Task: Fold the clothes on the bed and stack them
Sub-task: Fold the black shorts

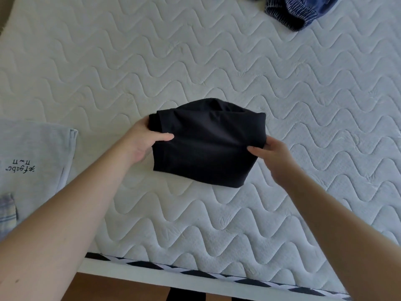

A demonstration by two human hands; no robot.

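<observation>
A: Far left?
B: Folded grey shirt (pixel 36 153) with dark lettering, flat on the mattress (pixel 217 61). Checked cloth (pixel 7 213) just beside its near edge, mostly cut off by the frame.
A: Hands?
B: Left hand (pixel 142 141) grips the left edge of the black garment (pixel 208 144), thumb on top, fingers hidden behind the cloth. Right hand (pixel 271 152) pinches its right edge, thumb on top.
A: Garment state?
B: Folded to a compact block, mid-mattress, held between both hands. Can't tell if the bottom edge touches the mattress.
A: Further right?
B: Crumpled blue striped clothes (pixel 297 11) at the far top edge, well apart from the black garment.
</observation>
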